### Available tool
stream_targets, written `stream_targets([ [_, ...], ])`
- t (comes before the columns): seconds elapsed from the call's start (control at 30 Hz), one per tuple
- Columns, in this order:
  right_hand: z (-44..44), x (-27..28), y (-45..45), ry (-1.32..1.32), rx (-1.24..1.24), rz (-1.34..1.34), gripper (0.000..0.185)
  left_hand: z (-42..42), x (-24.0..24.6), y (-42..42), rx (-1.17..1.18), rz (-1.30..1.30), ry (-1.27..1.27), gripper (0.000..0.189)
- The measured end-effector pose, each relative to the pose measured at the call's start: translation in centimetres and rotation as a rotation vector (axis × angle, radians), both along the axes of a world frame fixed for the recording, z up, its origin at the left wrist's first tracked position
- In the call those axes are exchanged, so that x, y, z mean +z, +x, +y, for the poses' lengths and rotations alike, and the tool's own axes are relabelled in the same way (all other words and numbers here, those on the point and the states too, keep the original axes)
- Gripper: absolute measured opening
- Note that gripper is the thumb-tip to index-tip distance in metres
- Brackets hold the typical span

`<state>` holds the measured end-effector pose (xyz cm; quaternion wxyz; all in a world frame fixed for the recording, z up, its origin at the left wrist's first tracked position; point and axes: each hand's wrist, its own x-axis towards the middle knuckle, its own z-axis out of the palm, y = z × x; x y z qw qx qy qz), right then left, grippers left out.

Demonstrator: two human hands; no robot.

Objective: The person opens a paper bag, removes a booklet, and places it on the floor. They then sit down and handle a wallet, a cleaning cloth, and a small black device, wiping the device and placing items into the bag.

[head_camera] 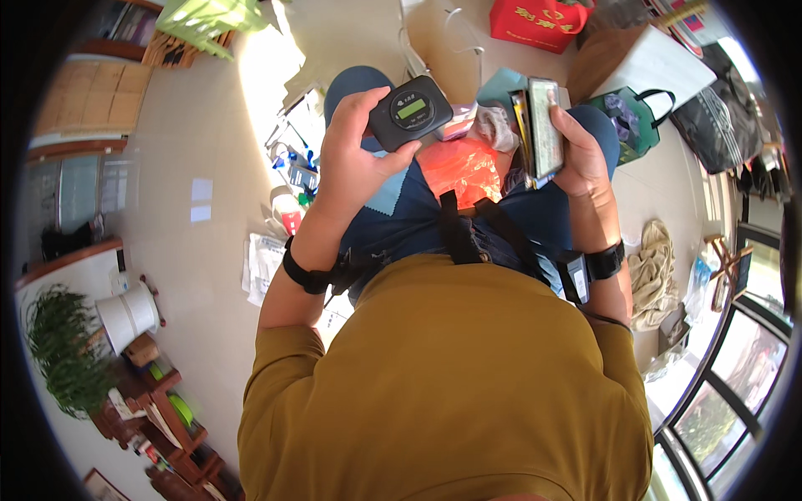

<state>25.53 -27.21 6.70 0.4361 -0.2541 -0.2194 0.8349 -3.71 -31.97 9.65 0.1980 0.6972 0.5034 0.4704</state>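
My left hand [360, 141] holds a small black rounded device [411, 113] with a green display, its thumb and fingers at the edges. In my right hand [583, 150] is an upright stack of flat cards or cases [546, 128], thumb against its face; what its outermost item is cannot be told. Between my thighs lies a crumpled orange-red plastic bag [463, 169], with a greyish cloth or wrap [498, 127] just beyond it. A light-blue cloth with a zigzag edge [387, 194] rests on my left thigh. An open paper bag with white handles [442, 62] stands ahead.
A red gift bag [532, 25] and a white-sided bag [651, 69] stand ahead on the floor. Right are a green bag [633, 125], a black bag [714, 125] and beige cloth [651, 275]. White plastic packaging [263, 263] and a green plastic stool or crate [210, 22] are at left.
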Motion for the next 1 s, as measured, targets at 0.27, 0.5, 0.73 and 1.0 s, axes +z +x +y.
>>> stream_targets([
  [0.27,0.1,1.3,-2.3,0.082,0.313,-0.148,0.05,-2.5,-2.6,-3.7,0.08,-0.2,-0.192,0.058],
  [0.5,1.8,3.5,-7.7,0.172,0.583,-0.155,0.051,-3.7,-3.1,-8.4,0.265,-0.843,-0.322,0.038],
  [0.73,2.3,-0.2,-14.2,-0.035,0.689,-0.223,0.044,-4.9,-4.5,-10.1,0.171,-1.275,-0.44,0.035],
  [1.0,1.2,-3.3,-13.4,-0.132,0.645,-0.234,0.044,-5.2,-3.6,-8.0,0.341,0.03,-0.007,0.062],
])
